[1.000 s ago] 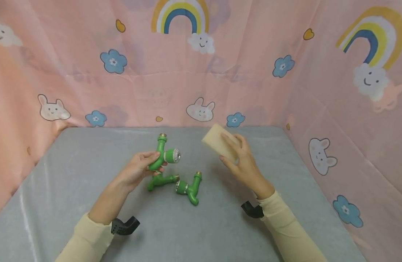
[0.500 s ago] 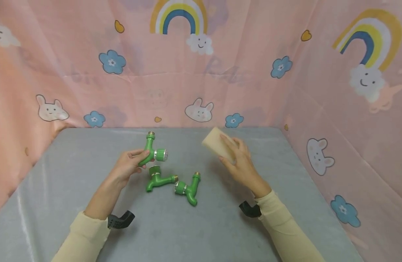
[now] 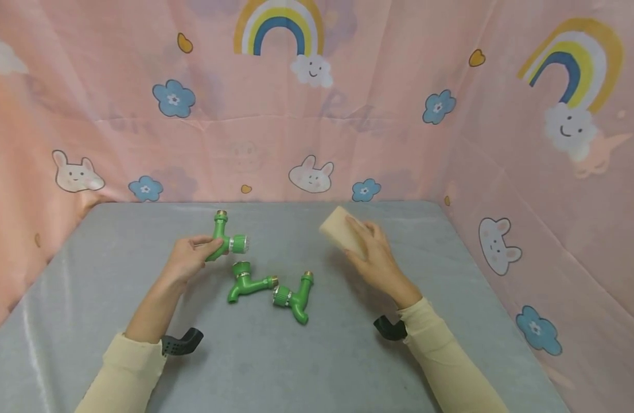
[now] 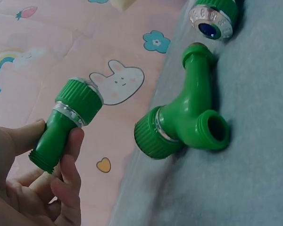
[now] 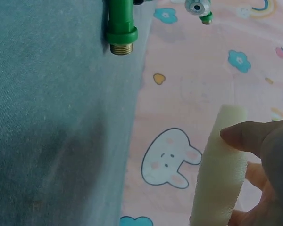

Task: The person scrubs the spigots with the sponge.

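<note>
My left hand [image 3: 189, 258] pinches a green faucet [image 3: 220, 232] between thumb and fingers, its brass threaded end up and its ribbed knob toward the right. In the left wrist view the held faucet [image 4: 61, 125] shows its spout end near the thumb. My right hand [image 3: 377, 261] grips a cream-coloured sponge block [image 3: 342, 229] by its edges, raised over the table. Two more green faucets lie between the hands: one faucet [image 3: 249, 285] with its knob up, and another faucet [image 3: 298, 298] with its knob toward the left.
A grey cloth-covered table [image 3: 296, 367] lies under everything. Behind it and at both sides hangs a pink printed curtain [image 3: 218, 137]. Black curved mounts stick out from the left cuff [image 3: 182, 342] and the right cuff [image 3: 390, 328].
My left hand has moved left with its faucet, away from the two lying faucets, uncovering the nearer one. My right hand and the sponge have sunk slightly.
</note>
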The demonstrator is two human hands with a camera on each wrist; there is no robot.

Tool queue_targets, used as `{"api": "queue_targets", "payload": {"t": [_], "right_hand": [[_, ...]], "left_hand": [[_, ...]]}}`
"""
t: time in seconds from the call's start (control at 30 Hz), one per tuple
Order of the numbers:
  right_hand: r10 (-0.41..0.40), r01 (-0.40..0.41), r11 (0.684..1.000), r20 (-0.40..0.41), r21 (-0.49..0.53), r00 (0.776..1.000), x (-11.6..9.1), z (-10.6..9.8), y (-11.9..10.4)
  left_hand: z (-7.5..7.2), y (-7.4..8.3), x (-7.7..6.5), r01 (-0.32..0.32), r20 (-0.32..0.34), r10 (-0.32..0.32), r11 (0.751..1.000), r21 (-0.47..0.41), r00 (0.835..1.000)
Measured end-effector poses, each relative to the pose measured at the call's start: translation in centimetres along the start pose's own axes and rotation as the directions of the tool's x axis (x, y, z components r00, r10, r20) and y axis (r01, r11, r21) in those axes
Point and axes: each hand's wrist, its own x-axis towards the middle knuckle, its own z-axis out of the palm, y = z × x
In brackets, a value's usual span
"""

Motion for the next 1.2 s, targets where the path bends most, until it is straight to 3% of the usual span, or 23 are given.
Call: {"api": "queue_targets", "payload": {"t": [0.23,0.6,1.2], "right_hand": [[0.000,0.000,0.999,0.020,-0.041,1.000,0.0,0.4,0.5],[0.019,-0.008,0.994,0.102,-0.111,0.995,-0.3,0.6,0.6],[0.016,-0.002,0.991,0.108,-0.136,0.994,-0.6,0.9,0.6]], "left_hand": [[-0.8,-0.4,0.3,0.016,0.024,-0.017,0.999,0.044,1.000],[-1.9,-1.5,0.7,0.051,-0.002,-0.051,0.996,0.074,0.999],[-2.8,-2.4,1.0,0.086,0.019,-0.089,0.991,0.098,0.996]]}}
